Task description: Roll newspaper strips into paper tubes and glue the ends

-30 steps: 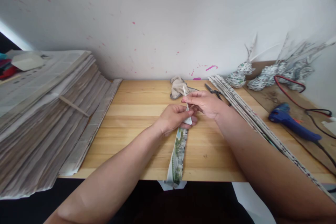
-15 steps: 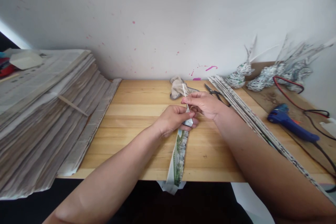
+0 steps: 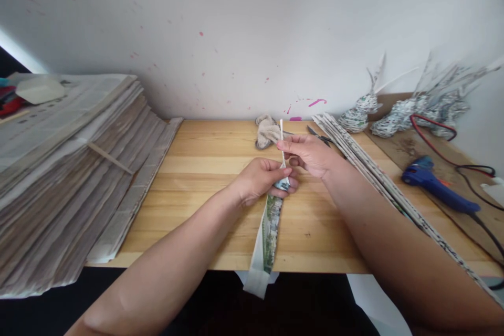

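Over the middle of the wooden table a strip of printed newspaper (image 3: 271,231) runs from my hands down past the front edge. Its upper end is rolled into a thin white paper tube (image 3: 282,130) that points up and away. My left hand (image 3: 263,178) is closed, thumb and fingers pinching the strip where flat paper turns into tube. Just above it, my right hand (image 3: 309,153) pinches the tube itself between thumb and fingers. Part of the tube is hidden behind the right fingers. Behind the hands lies a crumpled grey-beige cloth (image 3: 266,130).
A tall stack of newspapers (image 3: 94,152) stands left. Dark scissors (image 3: 317,134) and a bundle of long paper tubes (image 3: 366,173) lie right. Beyond are a blue glue gun (image 3: 437,184) with its cord, brown cardboard (image 3: 388,142) and several woven paper figures (image 3: 358,113) by the wall.
The tube's tip has swung slightly right and more upright, and more of it shows above my right hand. The right hand shifted slightly right; the strip's lower end has turned and hangs slightly lower.
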Tool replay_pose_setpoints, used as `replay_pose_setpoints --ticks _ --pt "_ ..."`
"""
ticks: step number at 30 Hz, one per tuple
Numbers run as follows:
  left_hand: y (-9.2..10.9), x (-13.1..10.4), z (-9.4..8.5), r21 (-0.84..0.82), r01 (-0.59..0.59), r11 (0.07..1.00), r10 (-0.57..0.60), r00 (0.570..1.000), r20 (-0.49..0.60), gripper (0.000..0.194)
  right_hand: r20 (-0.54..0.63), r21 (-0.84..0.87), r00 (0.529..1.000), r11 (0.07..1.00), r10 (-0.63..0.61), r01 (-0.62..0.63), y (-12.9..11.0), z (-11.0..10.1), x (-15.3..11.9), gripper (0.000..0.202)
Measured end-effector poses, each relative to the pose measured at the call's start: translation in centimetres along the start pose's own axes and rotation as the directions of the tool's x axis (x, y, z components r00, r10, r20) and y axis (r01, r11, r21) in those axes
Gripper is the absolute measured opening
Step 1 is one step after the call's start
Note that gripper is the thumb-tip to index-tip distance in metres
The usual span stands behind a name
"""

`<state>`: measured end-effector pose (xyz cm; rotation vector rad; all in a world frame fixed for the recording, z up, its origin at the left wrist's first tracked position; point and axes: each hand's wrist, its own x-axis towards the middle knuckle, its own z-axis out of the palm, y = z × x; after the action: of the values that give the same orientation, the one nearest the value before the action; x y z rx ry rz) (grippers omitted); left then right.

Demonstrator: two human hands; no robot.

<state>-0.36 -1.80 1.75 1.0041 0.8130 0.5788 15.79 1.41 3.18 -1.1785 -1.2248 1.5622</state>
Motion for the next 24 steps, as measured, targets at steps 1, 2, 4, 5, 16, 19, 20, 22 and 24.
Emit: replay_pose_setpoints --ticks 1,2,4,5,16,19,20,22,24 --pt "0.01 -0.01 -0.03 -0.003 -0.004 1.000 0.004 1.000 0.004 0.026 0.026 -0.010 1.000 1.000 0.001 -0.001 -0.08 -0.05 -0.07 0.033" --pt "0.01 -0.01 -0.07 -0.004 -0.008 1.000 0.008 1.000 0.012 0.027 0.070 -0.030 0.997 0.999 0.013 -0.011 -0.18 -0.09 -0.16 0.034" --pt "-0.03 0.01 -0.16 -0.002 -0.020 1.000 0.020 0.999 0.031 0.030 0.149 -0.083 0.988 0.996 0.045 -0.033 -0.35 -0.13 -0.34 0.037" --pt "-0.06 0.01 -0.19 0.000 -0.024 1.000 0.024 0.999 0.039 0.031 0.159 -0.099 0.986 0.994 0.051 -0.035 -0.38 -0.10 -0.39 0.037" --pt "-0.23 0.09 -0.38 0.017 -0.020 1.000 0.019 0.997 0.071 0.032 0.178 -0.119 0.983 0.993 0.045 -0.024 -0.22 -0.06 -0.45 0.036" --pt "-0.19 0.06 -0.36 0.007 -0.012 1.000 0.012 0.997 0.073 0.032 0.074 -0.076 0.996 0.996 0.042 -0.036 -0.16 0.02 -0.27 0.032" --pt "-0.16 0.03 -0.33 0.007 -0.005 1.000 0.004 0.997 0.073 0.031 0.036 -0.056 0.999 0.998 0.039 -0.037 -0.14 0.03 -0.20 0.032" --pt "-0.09 -0.02 -0.26 0.010 0.007 1.000 -0.008 0.998 0.070 0.030 0.020 -0.038 0.999 0.999 0.034 -0.033 -0.16 -0.04 -0.19 0.034" --pt "-0.05 -0.05 -0.23 0.014 0.012 1.000 -0.013 0.998 0.064 0.030 0.100 -0.058 0.994 0.998 0.040 -0.034 -0.29 -0.21 -0.32 0.036"
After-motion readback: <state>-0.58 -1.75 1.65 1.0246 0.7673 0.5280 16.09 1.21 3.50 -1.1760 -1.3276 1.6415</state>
